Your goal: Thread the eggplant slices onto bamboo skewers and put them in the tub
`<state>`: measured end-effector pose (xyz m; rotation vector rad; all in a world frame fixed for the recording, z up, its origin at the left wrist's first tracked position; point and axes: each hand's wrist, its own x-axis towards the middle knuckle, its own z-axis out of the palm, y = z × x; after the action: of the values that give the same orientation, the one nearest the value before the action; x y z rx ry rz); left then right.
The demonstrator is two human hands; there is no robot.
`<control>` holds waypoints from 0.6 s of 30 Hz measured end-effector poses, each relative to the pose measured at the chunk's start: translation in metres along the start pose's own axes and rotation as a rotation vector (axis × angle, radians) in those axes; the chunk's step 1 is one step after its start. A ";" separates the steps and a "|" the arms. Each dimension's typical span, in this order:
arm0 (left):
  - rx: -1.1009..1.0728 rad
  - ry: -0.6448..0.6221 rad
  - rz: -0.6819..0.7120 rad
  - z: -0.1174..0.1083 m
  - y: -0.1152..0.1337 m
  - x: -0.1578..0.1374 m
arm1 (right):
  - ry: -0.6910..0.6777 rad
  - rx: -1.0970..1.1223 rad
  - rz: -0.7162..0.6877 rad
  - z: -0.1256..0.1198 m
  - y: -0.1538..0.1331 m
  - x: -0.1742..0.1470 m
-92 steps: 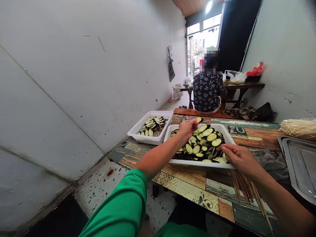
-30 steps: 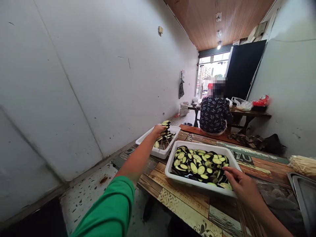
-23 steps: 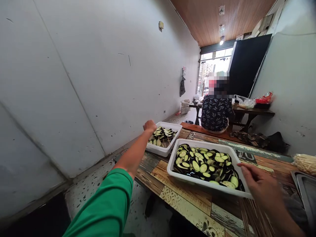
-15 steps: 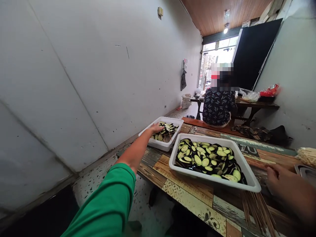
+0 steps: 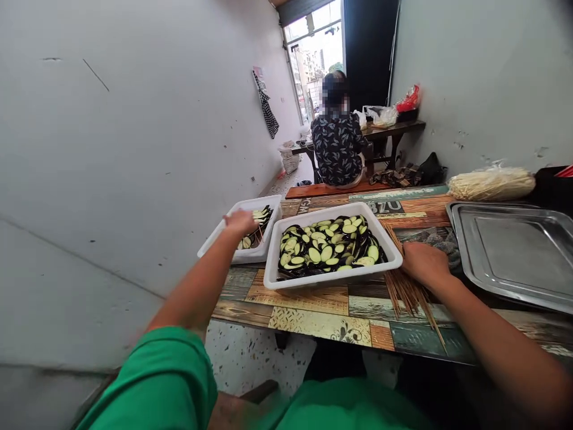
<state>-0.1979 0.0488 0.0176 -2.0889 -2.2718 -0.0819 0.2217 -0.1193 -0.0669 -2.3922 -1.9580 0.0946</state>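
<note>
My left hand (image 5: 242, 222) is over the left white tub (image 5: 208, 243), its fingers loosely stretched and slightly blurred, with nothing visible in them. Skewered eggplant slices (image 5: 262, 216) lie in that tub, partly hidden by the hand. In front of me, the larger white tub (image 5: 308, 283) is full of loose, dark-skinned oval eggplant slices (image 5: 314, 255) in dark liquid. To its right, my right hand (image 5: 424, 261) rests at a bundle of bamboo skewers (image 5: 405, 292) with its fingers closed on them; the fingertips are partly hidden.
Metal trays (image 5: 514, 251) lie at the right, beside a dark cloth (image 5: 441, 239). Behind them is a bag of pale sticks (image 5: 492, 182). A person (image 5: 338, 146) sits on a bench ahead, facing away, near another table. A white wall (image 5: 134, 149) runs along the left.
My view has turned right and down. My right hand has come in to the skewers beside the larger tub. My left hand stays over the left tub.
</note>
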 end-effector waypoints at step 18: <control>-0.603 -0.428 0.822 0.065 0.210 -0.069 | 0.058 0.176 -0.011 0.012 0.000 0.004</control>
<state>0.0165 0.0029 -0.0520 -3.4748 -1.4277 -0.3371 0.2214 -0.1152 -0.0785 -2.2479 -1.8539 0.1874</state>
